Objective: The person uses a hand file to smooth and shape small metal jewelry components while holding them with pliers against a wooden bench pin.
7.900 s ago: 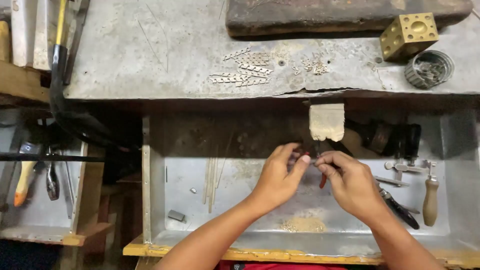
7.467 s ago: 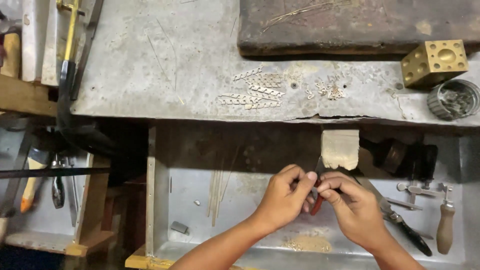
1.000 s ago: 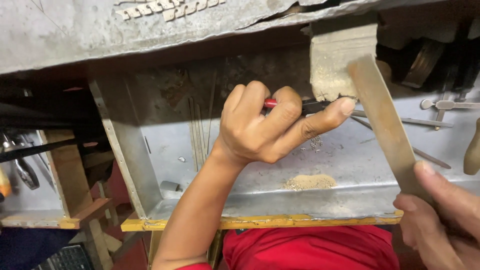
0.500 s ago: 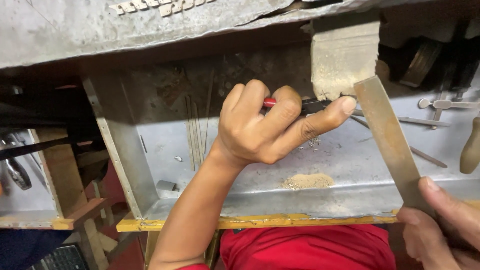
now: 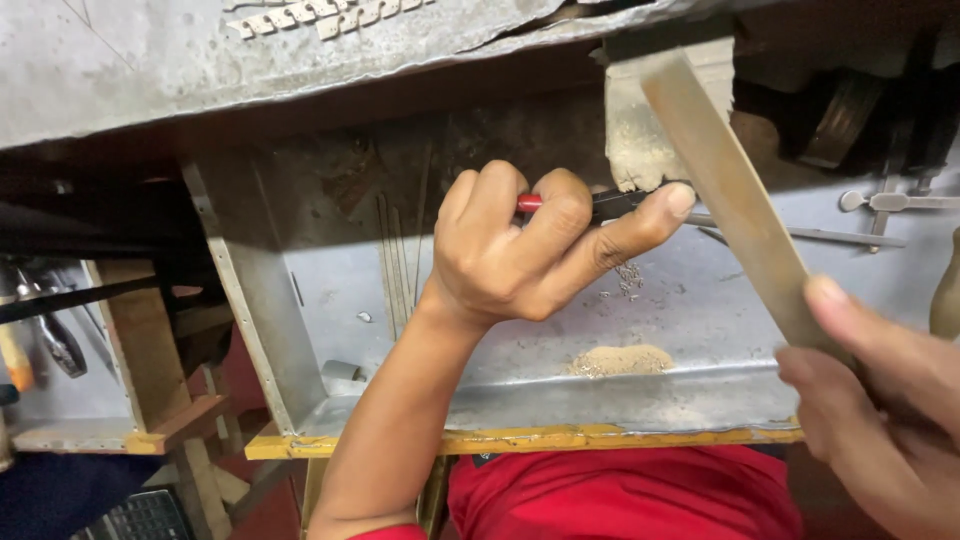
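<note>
Bare forearms, seemingly a red shirt (image 5: 620, 495) below

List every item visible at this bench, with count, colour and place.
flat file: one, tan-brown, held slanting at right, tip against the bench peg
bench peg: one, pale grey, jutting from the bench edge, top centre
red-and-black tool: one, gripped in the left hand against the peg
metal tray: one, grey with a yellowish front edge, under the bench
filings pile: one, sandy, on the tray floor
thin rods: several, grey, leaning in the tray's back
small metal links: many, silvery, on the bench top, upper left
pliers: one pair, dark, far left
left hand: centre, fist closed on the tool
right hand: lower right, holding the file
</note>
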